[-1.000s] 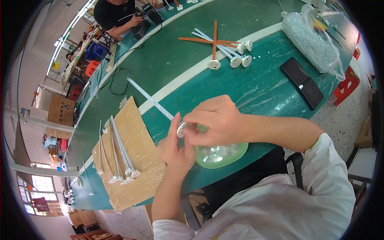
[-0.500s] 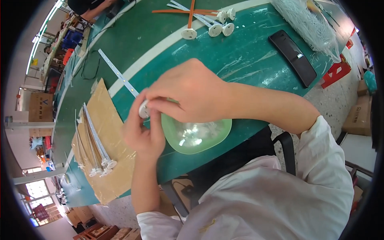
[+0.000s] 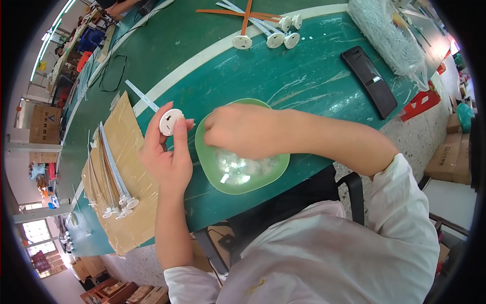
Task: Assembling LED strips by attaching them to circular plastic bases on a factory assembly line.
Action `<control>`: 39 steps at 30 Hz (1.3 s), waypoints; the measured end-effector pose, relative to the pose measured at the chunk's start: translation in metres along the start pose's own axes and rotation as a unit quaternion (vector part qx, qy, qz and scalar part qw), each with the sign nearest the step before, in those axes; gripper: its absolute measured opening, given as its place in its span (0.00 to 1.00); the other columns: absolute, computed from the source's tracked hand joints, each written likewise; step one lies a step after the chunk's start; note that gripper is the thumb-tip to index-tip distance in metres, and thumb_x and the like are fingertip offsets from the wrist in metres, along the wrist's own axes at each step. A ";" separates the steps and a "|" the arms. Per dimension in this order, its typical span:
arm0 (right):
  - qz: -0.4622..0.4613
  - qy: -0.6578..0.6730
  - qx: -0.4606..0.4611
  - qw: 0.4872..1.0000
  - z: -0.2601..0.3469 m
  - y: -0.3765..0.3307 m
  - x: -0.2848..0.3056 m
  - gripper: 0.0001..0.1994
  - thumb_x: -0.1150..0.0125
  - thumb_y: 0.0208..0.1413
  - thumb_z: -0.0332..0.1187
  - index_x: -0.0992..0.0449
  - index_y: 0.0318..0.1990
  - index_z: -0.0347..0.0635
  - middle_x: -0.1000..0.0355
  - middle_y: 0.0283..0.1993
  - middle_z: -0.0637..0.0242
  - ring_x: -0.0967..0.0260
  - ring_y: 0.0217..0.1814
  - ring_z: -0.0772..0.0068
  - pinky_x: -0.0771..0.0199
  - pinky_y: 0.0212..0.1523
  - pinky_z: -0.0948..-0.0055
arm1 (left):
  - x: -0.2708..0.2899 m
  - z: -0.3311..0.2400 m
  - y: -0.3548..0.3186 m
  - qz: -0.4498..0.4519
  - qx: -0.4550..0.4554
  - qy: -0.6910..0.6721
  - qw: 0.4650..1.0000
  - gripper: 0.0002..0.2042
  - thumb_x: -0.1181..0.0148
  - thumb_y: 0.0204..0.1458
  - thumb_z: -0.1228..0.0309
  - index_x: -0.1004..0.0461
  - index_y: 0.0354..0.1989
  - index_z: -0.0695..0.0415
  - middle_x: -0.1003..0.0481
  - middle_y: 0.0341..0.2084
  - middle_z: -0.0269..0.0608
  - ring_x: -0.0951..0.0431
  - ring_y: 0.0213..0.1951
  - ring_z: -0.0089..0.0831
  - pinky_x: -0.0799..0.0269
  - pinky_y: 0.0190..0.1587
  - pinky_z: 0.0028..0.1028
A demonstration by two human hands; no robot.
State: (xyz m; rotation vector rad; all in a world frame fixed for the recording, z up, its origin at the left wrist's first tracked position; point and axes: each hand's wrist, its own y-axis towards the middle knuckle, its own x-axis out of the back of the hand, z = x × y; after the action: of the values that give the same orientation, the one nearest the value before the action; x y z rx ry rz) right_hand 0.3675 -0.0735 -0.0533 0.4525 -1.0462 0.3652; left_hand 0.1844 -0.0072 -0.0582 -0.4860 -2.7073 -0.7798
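My left hand [image 3: 170,147] grips an LED strip with a round white base [image 3: 171,121]. The base's slotted face is turned up toward me, and the narrow strip [image 3: 143,97] runs away to the far left behind it. Over the green bowl [image 3: 201,147] my right hand [image 3: 238,129] has its fingers bunched together and pointing down. What those fingertips pinch, if anything, is hidden. Shiny clear and whitish small bits [image 3: 243,167] lie in the bowl, too fine to name.
Several more strips with white bases [image 3: 129,202] lie on brown cardboard [image 3: 144,218] at the left. Others, white and orange, lie crossed [image 3: 273,38] at the far side. A black phone [image 3: 372,83] and a plastic bag of strands [image 3: 387,40] are at the right.
My hands have parted. The right hand left the white base and moved right to the bowl. The left hand shifted slightly left and turned the base's face up.
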 end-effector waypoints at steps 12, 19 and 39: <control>0.039 0.044 0.027 0.998 0.002 -0.004 0.013 0.06 0.40 0.46 0.24 0.21 0.33 0.35 0.27 0.30 0.53 0.25 0.35 0.48 0.24 0.37 0.58 | 0.000 -0.004 0.000 0.027 -0.016 0.015 0.999 0.14 0.40 0.60 0.74 0.26 0.53 0.65 0.18 0.32 0.45 0.17 0.36 0.28 0.23 0.41 0.24; -0.185 0.156 0.033 0.970 0.008 0.002 0.037 0.02 0.37 0.52 0.25 0.21 0.32 0.37 0.24 0.28 0.61 0.24 0.31 0.60 0.22 0.33 0.66 | 0.002 -0.007 -0.003 0.037 -0.016 -0.041 0.998 0.19 0.46 0.63 0.73 0.32 0.61 0.66 0.19 0.38 0.47 0.18 0.39 0.29 0.24 0.45 0.27; -0.468 0.089 0.077 0.876 0.025 0.011 0.011 0.07 0.32 0.47 0.18 0.20 0.35 0.36 0.20 0.31 0.60 0.21 0.28 0.67 0.22 0.29 0.77 | -0.001 -0.016 -0.012 0.052 -0.191 0.088 0.976 0.29 0.47 0.55 0.84 0.44 0.68 0.71 0.20 0.39 0.55 0.19 0.26 0.36 0.27 0.29 0.27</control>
State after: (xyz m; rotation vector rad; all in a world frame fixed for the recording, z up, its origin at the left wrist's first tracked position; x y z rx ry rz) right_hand 0.3483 -0.0760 -0.0310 0.9861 -0.5196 -0.3798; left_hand 0.1830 -0.0261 -0.0507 -0.6052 -2.3527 -1.2579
